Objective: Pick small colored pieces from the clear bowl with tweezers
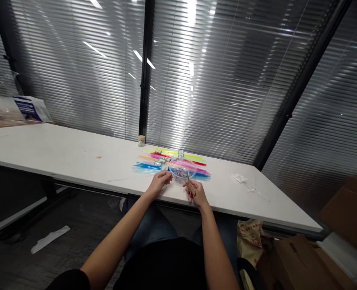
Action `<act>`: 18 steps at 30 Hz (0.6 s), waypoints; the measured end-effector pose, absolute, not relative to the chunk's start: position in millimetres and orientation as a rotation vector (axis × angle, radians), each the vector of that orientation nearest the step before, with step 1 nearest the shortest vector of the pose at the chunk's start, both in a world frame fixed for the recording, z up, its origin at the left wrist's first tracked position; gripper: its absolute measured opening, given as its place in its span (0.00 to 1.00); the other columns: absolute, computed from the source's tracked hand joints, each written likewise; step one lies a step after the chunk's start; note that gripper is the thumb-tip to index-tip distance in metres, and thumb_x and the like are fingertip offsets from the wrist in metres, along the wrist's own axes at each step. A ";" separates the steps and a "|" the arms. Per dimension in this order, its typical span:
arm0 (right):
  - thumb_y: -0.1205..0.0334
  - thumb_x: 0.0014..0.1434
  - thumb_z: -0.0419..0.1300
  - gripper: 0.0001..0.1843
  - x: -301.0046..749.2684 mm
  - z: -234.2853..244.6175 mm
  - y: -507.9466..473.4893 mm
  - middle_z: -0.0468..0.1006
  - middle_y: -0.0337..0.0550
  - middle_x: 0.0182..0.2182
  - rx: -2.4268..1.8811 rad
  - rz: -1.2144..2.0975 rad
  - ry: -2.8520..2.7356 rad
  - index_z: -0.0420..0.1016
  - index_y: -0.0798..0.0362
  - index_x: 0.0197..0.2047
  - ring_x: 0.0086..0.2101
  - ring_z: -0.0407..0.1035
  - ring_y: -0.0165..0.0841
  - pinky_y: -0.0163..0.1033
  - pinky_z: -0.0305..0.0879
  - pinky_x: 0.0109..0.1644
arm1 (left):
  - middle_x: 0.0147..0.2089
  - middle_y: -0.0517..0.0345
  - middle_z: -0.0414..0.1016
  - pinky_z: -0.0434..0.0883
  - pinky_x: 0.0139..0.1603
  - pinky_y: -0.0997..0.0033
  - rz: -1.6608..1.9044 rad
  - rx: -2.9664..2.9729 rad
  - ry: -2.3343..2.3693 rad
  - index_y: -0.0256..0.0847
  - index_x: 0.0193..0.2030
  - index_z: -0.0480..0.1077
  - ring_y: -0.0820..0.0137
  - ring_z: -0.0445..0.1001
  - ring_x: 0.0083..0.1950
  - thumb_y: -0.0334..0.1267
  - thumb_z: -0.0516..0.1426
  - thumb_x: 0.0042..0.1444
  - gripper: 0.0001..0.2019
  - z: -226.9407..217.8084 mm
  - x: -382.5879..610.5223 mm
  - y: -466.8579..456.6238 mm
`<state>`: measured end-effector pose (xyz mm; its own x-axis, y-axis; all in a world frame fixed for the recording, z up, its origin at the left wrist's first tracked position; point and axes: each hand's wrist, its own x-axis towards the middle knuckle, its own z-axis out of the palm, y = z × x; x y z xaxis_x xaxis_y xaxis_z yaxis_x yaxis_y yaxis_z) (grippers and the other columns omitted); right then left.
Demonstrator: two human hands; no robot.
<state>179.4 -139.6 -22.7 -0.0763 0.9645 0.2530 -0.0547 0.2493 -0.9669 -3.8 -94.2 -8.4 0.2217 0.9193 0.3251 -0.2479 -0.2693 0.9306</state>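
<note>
A clear round bowl [182,172] with small multicoloured pieces in it stands near the table's front edge. At its left rim my left hand [161,180] is closed in a pinch; whatever lies between its fingertips is too small to make out. To the bowl's lower right, my right hand [195,192] is closed around scissors [188,175], their blades pointing up in front of the bowl. Behind and around the bowl lie bundles of thin coloured straws [145,166], in yellow, red, pink, orange and blue. Several small labelled packs [157,163] rest on them.
A small jar with a wooden-looking lid [141,141] stands at the back edge of the white table [60,157]. Crumpled white tissue [240,178] and thin clear strips lie to the right. Cardboard boxes [299,257] are on the floor at right; blinds [226,80] rise behind.
</note>
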 end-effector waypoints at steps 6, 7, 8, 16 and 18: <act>0.38 0.50 0.62 0.26 179.9 -23.6 -138.8 0.60 0.29 0.15 -0.947 1.115 -1.378 0.71 0.56 0.29 0.09 0.55 0.23 0.31 0.43 0.13 | 0.26 0.60 0.67 0.58 0.28 0.75 1.299 1.415 0.665 0.37 0.26 0.70 0.75 0.61 0.26 0.46 0.62 0.49 0.13 -6.6 -4.2 -96.2; 0.38 0.50 0.62 0.26 179.7 -23.5 -138.8 0.60 0.29 0.15 -0.949 1.112 -1.377 0.71 0.56 0.29 0.10 0.55 0.23 0.31 0.43 0.13 | 0.26 0.60 0.67 0.58 0.28 0.75 1.295 1.426 0.664 0.37 0.26 0.70 0.75 0.61 0.26 0.46 0.62 0.49 0.13 -6.0 -4.3 -96.9; 0.38 0.50 0.62 0.26 179.6 -23.5 -138.9 0.60 0.29 0.15 -0.951 1.107 -1.378 0.71 0.56 0.29 0.10 0.55 0.23 0.31 0.43 0.13 | 0.26 0.60 0.67 0.58 0.28 0.75 1.292 1.431 0.665 0.37 0.26 0.70 0.75 0.61 0.26 0.46 0.62 0.48 0.13 -5.4 -4.4 -97.4; 0.39 0.52 0.62 0.25 179.4 -25.1 -138.5 0.62 0.30 0.17 -0.948 1.052 -1.410 0.70 0.56 0.30 0.10 0.55 0.23 0.31 0.45 0.13 | 0.26 0.59 0.67 0.58 0.29 0.74 1.287 1.428 0.670 0.37 0.27 0.71 0.74 0.61 0.27 0.45 0.62 0.48 0.12 -7.5 -4.9 -95.8; 0.39 0.52 0.61 0.25 179.3 -24.7 -138.8 0.62 0.30 0.17 -0.947 1.048 -1.410 0.70 0.56 0.30 0.10 0.55 0.23 0.31 0.44 0.13 | 0.27 0.59 0.67 0.58 0.29 0.74 1.286 1.430 0.668 0.37 0.27 0.71 0.74 0.61 0.27 0.45 0.62 0.48 0.12 -8.4 -5.0 -95.0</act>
